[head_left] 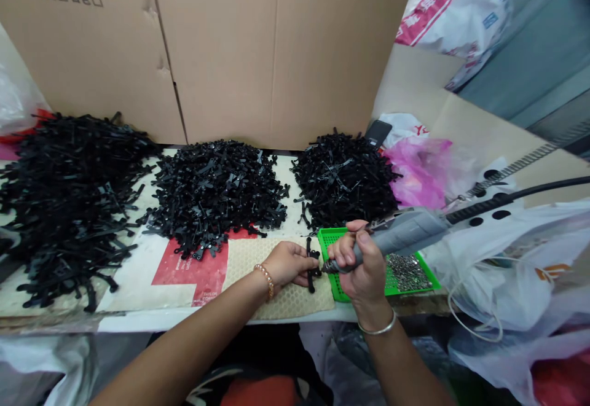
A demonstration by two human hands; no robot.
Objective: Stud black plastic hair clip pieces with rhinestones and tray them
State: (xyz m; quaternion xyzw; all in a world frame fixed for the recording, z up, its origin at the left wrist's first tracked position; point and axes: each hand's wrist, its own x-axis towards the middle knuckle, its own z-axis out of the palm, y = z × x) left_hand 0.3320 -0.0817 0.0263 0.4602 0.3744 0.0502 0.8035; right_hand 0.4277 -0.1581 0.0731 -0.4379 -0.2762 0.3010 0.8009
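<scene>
My left hand (pixel 288 263) is closed on a small black plastic part (pixel 311 266), pinching it over a cream honeycomb-textured mat (pixel 258 304). In my right hand (pixel 364 268) is a grey electric screwdriver (pixel 405 232), held on its side with fingers wrapped round the barrel. Its tip points left and meets the black part, or comes very close to it; I cannot tell which. Beneath the screwdriver sits a green perforated tray (pixel 341 295), with many small metal screws (pixel 409 273) in its right portion. My right wrist and hand partly hide the tray.
Three heaps of black plastic parts, a left pile (pixel 69 197), a middle pile (pixel 221 191) and a right pile (pixel 348 179), cover the table's back. Behind them stands a tall cardboard box (pixel 276 56). A coiled spring (pixel 539 157) and cable run right, above plastic bags (pixel 502 283).
</scene>
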